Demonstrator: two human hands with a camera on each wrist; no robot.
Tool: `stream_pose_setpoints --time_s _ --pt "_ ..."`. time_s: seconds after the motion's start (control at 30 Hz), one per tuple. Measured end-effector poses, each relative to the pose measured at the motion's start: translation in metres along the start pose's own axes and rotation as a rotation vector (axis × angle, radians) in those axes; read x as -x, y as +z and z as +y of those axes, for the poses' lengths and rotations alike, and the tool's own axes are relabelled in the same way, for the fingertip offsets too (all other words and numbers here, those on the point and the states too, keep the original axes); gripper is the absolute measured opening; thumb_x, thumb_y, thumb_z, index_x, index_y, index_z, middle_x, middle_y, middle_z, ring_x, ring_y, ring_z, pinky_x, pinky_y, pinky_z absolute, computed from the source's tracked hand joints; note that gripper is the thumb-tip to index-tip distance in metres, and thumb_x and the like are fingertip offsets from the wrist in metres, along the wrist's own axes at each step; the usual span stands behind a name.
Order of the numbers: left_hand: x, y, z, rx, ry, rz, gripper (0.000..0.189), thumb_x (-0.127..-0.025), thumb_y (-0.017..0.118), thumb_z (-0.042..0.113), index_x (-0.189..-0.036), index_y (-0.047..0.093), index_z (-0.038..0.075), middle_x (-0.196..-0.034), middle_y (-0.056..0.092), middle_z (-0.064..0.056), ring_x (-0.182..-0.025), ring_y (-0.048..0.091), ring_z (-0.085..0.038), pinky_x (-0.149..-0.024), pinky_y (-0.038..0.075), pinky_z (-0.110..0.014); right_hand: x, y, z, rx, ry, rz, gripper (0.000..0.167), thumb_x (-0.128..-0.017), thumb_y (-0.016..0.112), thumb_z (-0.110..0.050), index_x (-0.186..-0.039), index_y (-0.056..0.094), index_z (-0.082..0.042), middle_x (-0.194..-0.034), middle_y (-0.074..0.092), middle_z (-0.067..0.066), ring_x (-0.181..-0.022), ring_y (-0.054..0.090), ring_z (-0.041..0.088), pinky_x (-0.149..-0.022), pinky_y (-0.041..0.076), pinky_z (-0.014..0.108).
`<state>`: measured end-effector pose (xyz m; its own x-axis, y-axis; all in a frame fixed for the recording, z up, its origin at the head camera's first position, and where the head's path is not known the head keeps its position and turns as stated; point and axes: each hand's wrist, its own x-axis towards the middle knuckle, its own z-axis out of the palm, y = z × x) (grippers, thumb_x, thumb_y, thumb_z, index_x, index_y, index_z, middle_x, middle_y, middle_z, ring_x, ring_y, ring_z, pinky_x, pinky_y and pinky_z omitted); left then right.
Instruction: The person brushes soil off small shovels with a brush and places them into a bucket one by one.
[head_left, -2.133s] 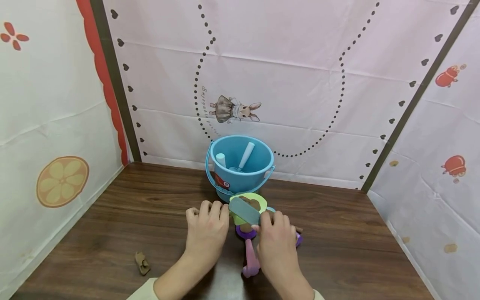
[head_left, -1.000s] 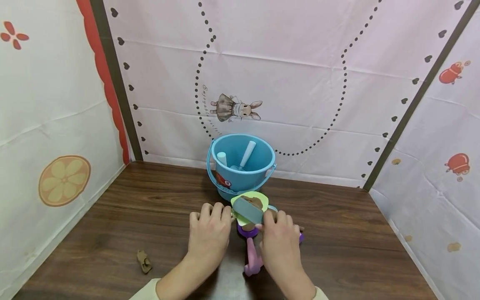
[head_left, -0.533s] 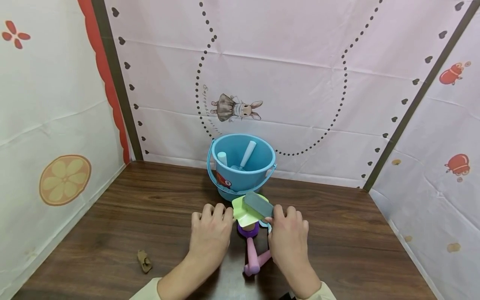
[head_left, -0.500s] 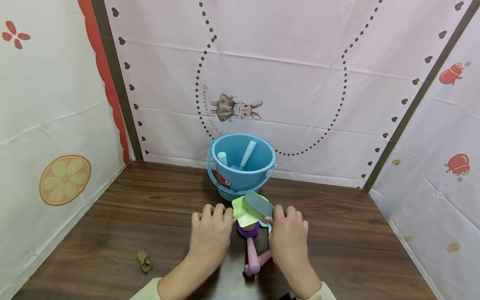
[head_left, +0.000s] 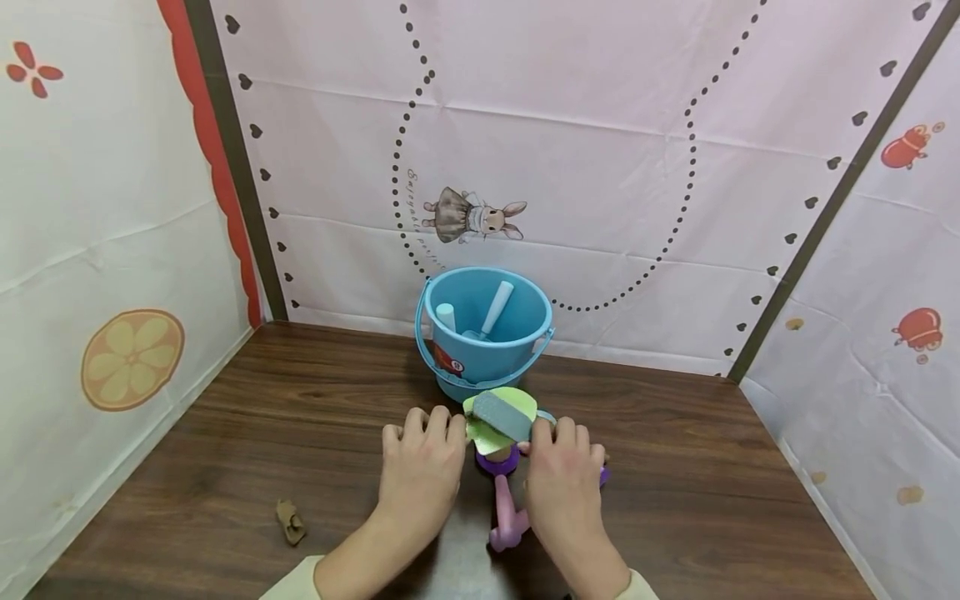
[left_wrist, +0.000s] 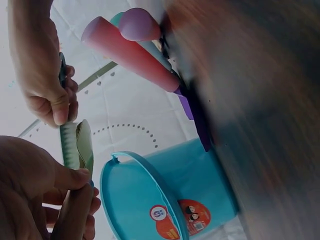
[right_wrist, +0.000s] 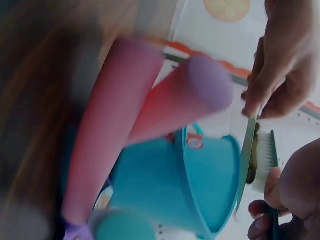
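Observation:
My left hand (head_left: 422, 467) pinches the edge of a light green scoop (head_left: 491, 439) in front of the blue bucket. In my right hand (head_left: 564, 475) is a brush with a grey-green back (head_left: 504, 414), held across the top of the scoop. Pale bristles (left_wrist: 70, 145) face the scoop in the left wrist view. A brown, clay-like lump (right_wrist: 254, 155) lies in the scoop, by the bristle tips; the brush hides it in the head view. Below the scoop, pink-handled tools (head_left: 504, 508) with purple parts (head_left: 497, 462) lie on the table.
The blue bucket (head_left: 487, 358) stands against the back cloth wall, with pale-handled tools (head_left: 496, 308) inside. A small brown lump (head_left: 289, 522) lies on the wooden table (head_left: 225, 442) at the left. Another purple part (head_left: 604, 476) shows just beyond my right hand.
Half a second ago the brush was farther right and back, with the scoop's front bare; my right hand has brought it back left over the scoop. My left hand stays nearly still.

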<state>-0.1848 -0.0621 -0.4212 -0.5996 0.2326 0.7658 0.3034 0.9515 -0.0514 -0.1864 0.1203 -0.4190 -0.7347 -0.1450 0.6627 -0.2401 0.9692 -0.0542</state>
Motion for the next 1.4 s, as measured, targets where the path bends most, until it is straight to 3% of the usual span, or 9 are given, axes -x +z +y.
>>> stream_pose_setpoints --time_s 0.23,0.33,0.53,0.83,1.0,1.13,1.2,1.4 --pt "0.001 0.000 0.001 -0.007 -0.006 -0.045 0.008 -0.086 0.073 0.009 -0.090 0.066 0.007 -0.085 0.059 -0.009 -0.077 0.053 -0.030 -0.057 0.033 -0.041 -0.011 -0.004 0.023 -0.041 0.145 -0.012 0.026 -0.094 0.071 -0.025 -0.091 0.057 -0.003 -0.077 0.047 0.011 -0.070 0.046 0.031 -0.059 0.027 0.040" --pt "0.001 0.001 -0.001 -0.006 -0.005 -0.044 0.009 -0.086 0.074 0.009 -0.089 0.067 0.007 -0.084 0.058 -0.009 -0.076 0.052 -0.029 -0.056 0.033 -0.040 -0.010 -0.012 0.015 -0.082 0.114 -0.031 0.027 -0.094 0.071 -0.026 -0.094 0.058 -0.003 -0.078 0.048 0.010 -0.071 0.048 0.030 -0.059 0.029 0.039" --pt "-0.002 0.000 -0.008 0.000 -0.017 -0.058 0.012 -0.079 0.077 0.005 -0.087 0.069 0.006 -0.084 0.060 -0.010 -0.075 0.053 -0.030 -0.053 0.033 -0.039 0.004 -0.021 -0.017 -0.118 -0.027 -0.100 0.029 -0.090 0.074 -0.027 -0.087 0.053 -0.007 -0.076 0.046 0.004 -0.070 0.049 0.024 -0.059 0.029 0.033" --pt "-0.007 -0.011 -0.017 0.032 -0.071 -0.153 0.022 -0.078 0.085 0.013 -0.087 0.066 0.007 -0.084 0.060 -0.007 -0.075 0.053 -0.029 -0.052 0.031 -0.038 0.011 -0.008 -0.022 -0.097 -0.036 -0.114 0.029 -0.083 0.079 -0.020 -0.085 0.052 -0.010 -0.078 0.048 0.004 -0.068 0.047 0.021 -0.059 0.028 0.032" --pt "-0.005 -0.012 -0.016 0.048 -0.068 -0.188 0.028 -0.077 0.089 0.025 -0.089 0.068 0.009 -0.085 0.061 -0.005 -0.077 0.054 -0.027 -0.054 0.032 -0.039 0.000 0.003 -0.001 -0.078 0.051 -0.079 0.029 -0.088 0.079 -0.024 -0.090 0.056 -0.006 -0.077 0.050 0.008 -0.069 0.050 0.027 -0.057 0.030 0.036" --pt "-0.002 -0.012 -0.016 0.050 -0.050 -0.232 0.030 -0.076 0.090 0.026 -0.090 0.070 0.009 -0.083 0.060 -0.005 -0.075 0.052 -0.026 -0.053 0.032 -0.038 -0.008 0.003 0.015 -0.073 0.149 -0.049 0.027 -0.092 0.074 -0.024 -0.090 0.055 -0.004 -0.077 0.047 0.011 -0.070 0.049 0.031 -0.055 0.029 0.038" --pt "-0.001 -0.011 -0.017 0.050 -0.052 -0.245 0.030 -0.076 0.090 0.026 -0.090 0.070 0.008 -0.082 0.059 -0.005 -0.075 0.052 -0.026 -0.053 0.032 -0.038 -0.009 0.000 0.015 -0.093 0.160 -0.056 0.027 -0.093 0.072 -0.024 -0.090 0.055 -0.004 -0.078 0.048 0.011 -0.073 0.050 0.032 -0.056 0.031 0.040" --pt "-0.003 -0.011 -0.018 0.060 -0.070 -0.271 0.028 -0.079 0.088 0.027 -0.092 0.070 0.009 -0.084 0.061 -0.006 -0.077 0.055 -0.027 -0.055 0.038 -0.043 0.002 -0.006 -0.008 -0.147 0.015 -0.168 0.027 -0.092 0.073 -0.028 -0.090 0.055 -0.008 -0.079 0.049 0.005 -0.074 0.053 0.027 -0.060 0.035 0.036"
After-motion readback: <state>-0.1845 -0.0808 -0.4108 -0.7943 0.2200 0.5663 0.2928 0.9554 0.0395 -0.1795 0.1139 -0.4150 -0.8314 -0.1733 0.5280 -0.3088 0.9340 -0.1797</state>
